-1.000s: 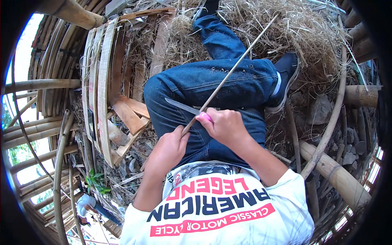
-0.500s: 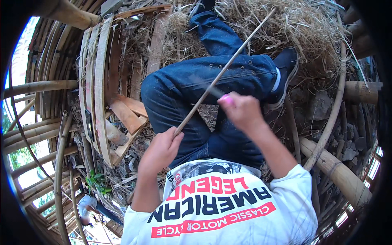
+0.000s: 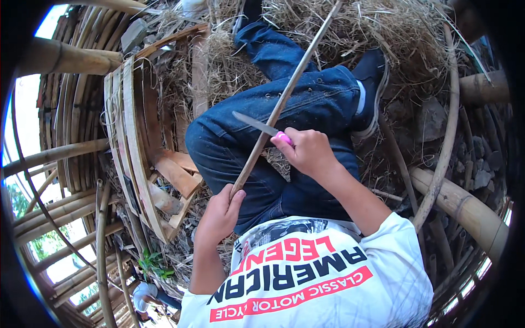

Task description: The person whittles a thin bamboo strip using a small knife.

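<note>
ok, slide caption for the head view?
Left hand grips a thin stick while the right hand holds a pink-handled knife across it, above jeans.

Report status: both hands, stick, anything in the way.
Left hand grips near end of wooden stick. Right hand closed on pink-handled knife, blade crossing stick, contact unclear. Bent jeans-clad leg behind blade; nothing else seen in the way.

Bent leg (image 3: 216,131), obstacle beneath knife (image 3: 251,121)

1 long brown stick (image 3: 290,89) slants away rightward; 1 pink-handled knife (image 3: 251,122) crosses it
</note>
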`<state>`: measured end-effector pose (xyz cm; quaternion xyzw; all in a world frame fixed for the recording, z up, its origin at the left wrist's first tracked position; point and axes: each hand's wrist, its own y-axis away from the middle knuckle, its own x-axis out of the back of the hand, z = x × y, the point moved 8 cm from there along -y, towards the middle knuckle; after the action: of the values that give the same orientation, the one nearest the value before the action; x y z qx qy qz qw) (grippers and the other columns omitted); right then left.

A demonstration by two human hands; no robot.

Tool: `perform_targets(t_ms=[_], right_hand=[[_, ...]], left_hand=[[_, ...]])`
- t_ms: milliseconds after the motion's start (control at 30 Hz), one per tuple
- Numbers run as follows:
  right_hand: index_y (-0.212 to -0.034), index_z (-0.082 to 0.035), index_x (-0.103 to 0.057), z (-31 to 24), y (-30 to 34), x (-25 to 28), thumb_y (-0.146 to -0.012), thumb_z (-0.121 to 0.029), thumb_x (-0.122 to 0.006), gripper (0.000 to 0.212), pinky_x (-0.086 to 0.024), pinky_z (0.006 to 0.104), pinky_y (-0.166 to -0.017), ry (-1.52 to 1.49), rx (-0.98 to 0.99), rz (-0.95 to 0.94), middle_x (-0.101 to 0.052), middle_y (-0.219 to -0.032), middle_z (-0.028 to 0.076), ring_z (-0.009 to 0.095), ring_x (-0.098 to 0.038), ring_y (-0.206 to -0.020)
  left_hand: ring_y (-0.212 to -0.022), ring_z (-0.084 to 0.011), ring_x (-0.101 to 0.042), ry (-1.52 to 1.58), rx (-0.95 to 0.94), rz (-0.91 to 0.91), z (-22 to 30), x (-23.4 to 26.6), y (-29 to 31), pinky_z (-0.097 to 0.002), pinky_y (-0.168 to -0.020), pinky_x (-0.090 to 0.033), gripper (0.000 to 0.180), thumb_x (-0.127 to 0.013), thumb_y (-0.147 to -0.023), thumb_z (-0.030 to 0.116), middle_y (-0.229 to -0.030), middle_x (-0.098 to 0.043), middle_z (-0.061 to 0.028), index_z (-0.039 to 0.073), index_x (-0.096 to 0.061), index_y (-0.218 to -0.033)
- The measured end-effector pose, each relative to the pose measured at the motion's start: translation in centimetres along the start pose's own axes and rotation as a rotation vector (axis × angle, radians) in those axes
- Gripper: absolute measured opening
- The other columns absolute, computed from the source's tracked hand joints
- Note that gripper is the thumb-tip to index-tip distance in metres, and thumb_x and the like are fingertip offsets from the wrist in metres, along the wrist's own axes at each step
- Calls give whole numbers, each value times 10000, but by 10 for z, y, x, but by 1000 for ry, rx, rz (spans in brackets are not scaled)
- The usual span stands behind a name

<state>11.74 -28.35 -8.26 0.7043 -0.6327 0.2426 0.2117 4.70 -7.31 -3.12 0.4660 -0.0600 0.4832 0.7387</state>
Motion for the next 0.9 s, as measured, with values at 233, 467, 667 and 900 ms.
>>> perform_targets(t_ms=[233, 467, 667, 900], right_hand=[[-721, -81, -645, -12, -1, -9, -917, -496, -579, 464, -523, 441, -513, -5, 83, 5, -627, -585, 177, 353, -658, -560], [-680, -89, -615, -6, -4, -2, -906, -488, -601, 458, -501, 420, -469, 91, 158, 89, -610, -559, 156, 335, -643, -529], [-692, -97, -625, -25, 6, -8, -894, -504, -612, 454, -509, 413, -469, 87, 234, 58, -606, -547, 160, 336, -647, -521], [-661, -99, -569, -21, 2, -8, -884, -452, -649, 424, -471, 406, -455, 166, 204, 63, -586, -556, 129, 322, -627, -530]], left_hand=[[-550, -139, -435, -51, -8, 6, -1, 3, 2, -328, -537, -371, 297, -497, -1009, 238, -593, -470, -67, -10, -607, -888], [-505, -185, -457, -86, -29, 41, 0, 8, 8, -351, -534, -395, 294, -503, -1004, 234, -555, -483, -116, -15, -607, -885], [-556, -103, -410, -49, 17, 8, 5, 2, 5, -300, -525, -354, 312, -486, -1017, 243, -587, -446, -19, 3, -587, -844], [-557, -96, -408, -26, -6, 7, 0, 6, 4, -294, -525, -352, 319, -485, -1021, 246, -587, -449, -12, 5, -582, -835]])
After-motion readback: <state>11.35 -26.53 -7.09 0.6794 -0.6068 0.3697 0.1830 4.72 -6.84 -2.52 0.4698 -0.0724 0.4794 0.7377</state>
